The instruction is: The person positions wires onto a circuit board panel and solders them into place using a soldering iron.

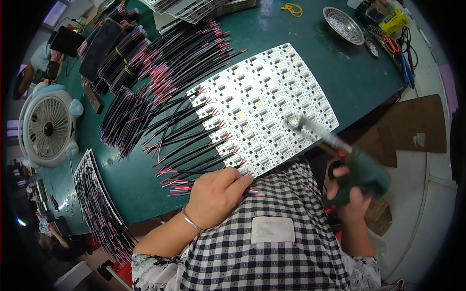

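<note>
A white circuit board panel (264, 92) with rows of small components lies tilted on the table in front of me. Short black wires (182, 128) with red and white ends fan out from its left edge. At the panel's near-left corner, my left hand (216, 196) is closed over a bunch of wires, their coloured tips showing on both sides of it. To the right of the panel, my right hand (352, 199) grips a dark green soldering gun (364, 177), blurred by motion. Its metal tip points toward the panel's right part.
Beyond the panel lie large heaps of black wires (184, 53) and stacked white boards (194, 9). A white fan (48, 126) stands at the left, near another wired panel (94, 194). A metal dish (343, 25) and pliers (407, 70) sit far right.
</note>
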Tool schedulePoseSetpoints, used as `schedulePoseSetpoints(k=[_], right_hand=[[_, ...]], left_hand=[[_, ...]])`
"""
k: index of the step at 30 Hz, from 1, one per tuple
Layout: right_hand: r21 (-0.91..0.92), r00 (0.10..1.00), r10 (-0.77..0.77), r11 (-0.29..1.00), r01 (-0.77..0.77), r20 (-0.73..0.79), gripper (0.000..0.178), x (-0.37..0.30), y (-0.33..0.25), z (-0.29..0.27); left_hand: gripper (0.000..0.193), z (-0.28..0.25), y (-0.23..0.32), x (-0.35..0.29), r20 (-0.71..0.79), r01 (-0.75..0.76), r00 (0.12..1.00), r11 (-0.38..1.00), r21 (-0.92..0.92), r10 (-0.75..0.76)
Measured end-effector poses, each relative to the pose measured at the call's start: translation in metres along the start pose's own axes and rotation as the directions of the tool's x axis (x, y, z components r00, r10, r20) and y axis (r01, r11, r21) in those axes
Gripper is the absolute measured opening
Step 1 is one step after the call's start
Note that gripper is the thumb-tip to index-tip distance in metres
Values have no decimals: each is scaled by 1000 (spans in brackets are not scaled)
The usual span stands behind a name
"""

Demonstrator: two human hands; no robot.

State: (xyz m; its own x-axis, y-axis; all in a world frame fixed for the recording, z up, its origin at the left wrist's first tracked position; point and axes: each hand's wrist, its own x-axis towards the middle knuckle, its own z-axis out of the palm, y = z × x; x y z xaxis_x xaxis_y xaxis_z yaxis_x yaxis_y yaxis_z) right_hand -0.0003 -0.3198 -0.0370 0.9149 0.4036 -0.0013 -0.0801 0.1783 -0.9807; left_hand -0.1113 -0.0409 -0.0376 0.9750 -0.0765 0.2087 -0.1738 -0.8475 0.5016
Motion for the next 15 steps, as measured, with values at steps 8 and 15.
schedulePoseSetpoints(k=[8,15], right_hand=[[438,984,176,884,-160,4,40,109,30,52],[348,976,165,931,-106,-145,42,110,30,65]], left_hand=[[19,-40,-3,-18,-243,30,963,942,-333,-117],[33,-184,-61,-99,-860,-217,187,834,-507,-474]])
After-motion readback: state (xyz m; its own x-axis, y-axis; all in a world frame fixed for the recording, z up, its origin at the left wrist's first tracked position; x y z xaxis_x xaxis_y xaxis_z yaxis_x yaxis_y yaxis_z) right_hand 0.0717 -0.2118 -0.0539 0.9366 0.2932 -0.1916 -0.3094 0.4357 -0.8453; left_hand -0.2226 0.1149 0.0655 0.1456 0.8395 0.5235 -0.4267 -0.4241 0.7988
